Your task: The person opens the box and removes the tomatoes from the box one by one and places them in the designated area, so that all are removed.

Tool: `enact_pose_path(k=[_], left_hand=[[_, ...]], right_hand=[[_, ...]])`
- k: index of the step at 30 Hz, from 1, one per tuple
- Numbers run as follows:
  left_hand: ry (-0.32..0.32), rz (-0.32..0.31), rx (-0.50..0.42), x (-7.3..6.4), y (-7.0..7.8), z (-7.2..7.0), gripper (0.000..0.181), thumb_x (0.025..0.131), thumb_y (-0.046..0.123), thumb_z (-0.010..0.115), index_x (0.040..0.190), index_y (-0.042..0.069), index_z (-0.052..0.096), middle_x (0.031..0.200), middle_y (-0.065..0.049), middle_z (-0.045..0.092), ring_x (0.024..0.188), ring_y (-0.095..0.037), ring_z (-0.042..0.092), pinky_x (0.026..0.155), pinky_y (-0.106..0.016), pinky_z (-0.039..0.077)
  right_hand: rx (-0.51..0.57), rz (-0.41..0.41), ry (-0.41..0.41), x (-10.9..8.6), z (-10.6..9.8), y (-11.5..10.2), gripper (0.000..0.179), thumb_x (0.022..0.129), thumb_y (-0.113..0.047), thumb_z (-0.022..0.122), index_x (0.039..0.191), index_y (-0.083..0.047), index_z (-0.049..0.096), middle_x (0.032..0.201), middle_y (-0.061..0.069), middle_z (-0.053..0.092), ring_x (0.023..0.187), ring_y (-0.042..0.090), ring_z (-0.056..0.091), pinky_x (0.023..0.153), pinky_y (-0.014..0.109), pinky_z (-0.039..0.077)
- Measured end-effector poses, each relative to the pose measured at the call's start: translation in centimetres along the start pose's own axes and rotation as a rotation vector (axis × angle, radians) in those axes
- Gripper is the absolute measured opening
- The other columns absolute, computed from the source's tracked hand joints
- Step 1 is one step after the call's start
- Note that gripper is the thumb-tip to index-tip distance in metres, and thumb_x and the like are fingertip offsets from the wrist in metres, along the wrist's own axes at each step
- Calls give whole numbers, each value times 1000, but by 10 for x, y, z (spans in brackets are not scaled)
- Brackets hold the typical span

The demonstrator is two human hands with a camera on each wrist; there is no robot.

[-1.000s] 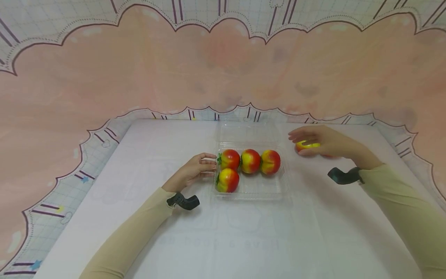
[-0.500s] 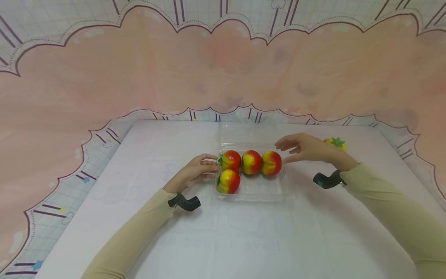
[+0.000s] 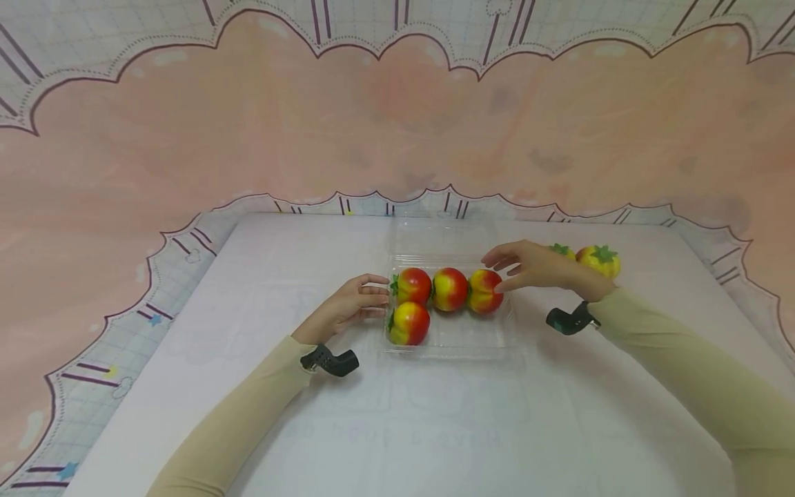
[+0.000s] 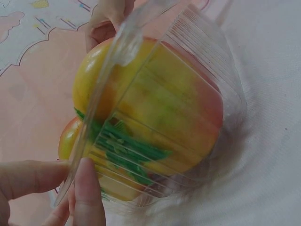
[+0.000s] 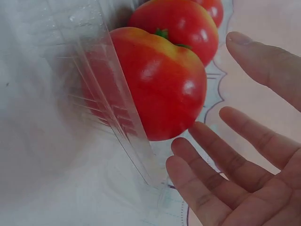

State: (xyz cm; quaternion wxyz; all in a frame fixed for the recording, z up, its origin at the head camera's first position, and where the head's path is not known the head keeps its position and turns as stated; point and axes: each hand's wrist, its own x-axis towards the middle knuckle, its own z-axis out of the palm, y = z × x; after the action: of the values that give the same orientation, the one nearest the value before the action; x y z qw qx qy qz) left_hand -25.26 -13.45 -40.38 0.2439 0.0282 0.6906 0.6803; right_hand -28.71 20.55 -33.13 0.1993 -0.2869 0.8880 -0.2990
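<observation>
A clear plastic box [image 3: 462, 335] with its lid [image 3: 441, 238] folded back holds several red-and-yellow tomatoes: three along the back row and a front-left tomato [image 3: 408, 323]. My left hand [image 3: 341, 307] is at the box's left side. In the left wrist view its thumb and finger pinch the rim [image 4: 87, 136], with a green-leaved tomato [image 4: 155, 103] behind the clear wall. My right hand [image 3: 534, 266] hovers by the right-hand tomato [image 3: 484, 293] in the back row. Its fingers are spread and hold nothing, fingertips close to a tomato [image 5: 160, 84] in the right wrist view.
Two more tomatoes lie on the white table [image 3: 435, 428] beyond the right forearm: one tomato [image 3: 599, 261] in plain sight, another tomato [image 3: 562, 250] partly behind the hand. A peach-coloured patterned backdrop [image 3: 397, 124] rises behind the table.
My right hand has moved left, from over the loose tomatoes on the table to the box's right side, uncovering them. The left hand stays at the box.
</observation>
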Motion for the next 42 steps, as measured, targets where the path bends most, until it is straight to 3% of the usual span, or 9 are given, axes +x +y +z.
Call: enact_pose_path(k=[30,42], left_hand=[[13,-7,-9,1,1,1,45,94,1,50,136,-4,34,94,3,58,82,-7,61,75,-21,57],[7,-8,-12,1,1,1,45,94,1,49,136,-4,34,96,2,58,83,-7,60,75,-21,56]], right_hand=[[-21,162,6,20,10,6,43,81,-9,72,122,1,59,121,20,60,107,32,59,90,38,54],[-33,133,-14,16,11,2,44,80,-9,73,121,-2,58,120,16,61,111,30,56,94,41,51]])
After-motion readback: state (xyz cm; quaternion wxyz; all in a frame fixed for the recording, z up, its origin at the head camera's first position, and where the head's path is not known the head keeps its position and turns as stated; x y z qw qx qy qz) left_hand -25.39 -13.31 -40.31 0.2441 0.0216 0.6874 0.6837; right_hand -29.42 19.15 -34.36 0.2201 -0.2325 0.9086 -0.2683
